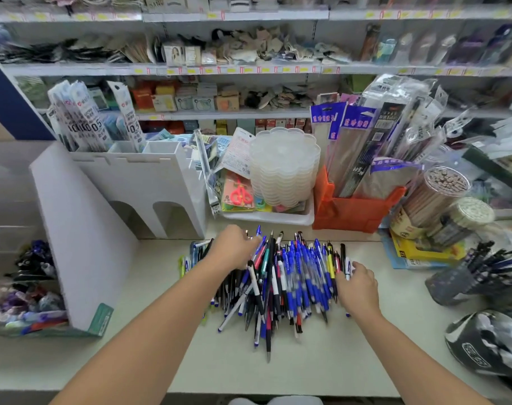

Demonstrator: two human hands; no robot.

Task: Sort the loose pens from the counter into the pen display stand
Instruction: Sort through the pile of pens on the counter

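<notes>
A heap of loose pens [290,276], mostly blue with some black, white and yellow ones, lies on the pale counter [149,340] in front of me. My left hand [234,247] rests on the heap's far left part, its fingers curled round several pens. At the heap's right edge, the fingers of my right hand [357,287] close on a white pen. A white tiered pen display stand [82,229] stands to the left, with pens in its lower compartments at the far left.
A white tray [278,219] of scissors and stacked clear lids sits behind the heap, next to an orange bin [351,213] of packaged goods. Pencil tubs, a dark mesh pen cup [456,285] and a black-and-white bag [491,346] crowd the right. Shelves rise behind.
</notes>
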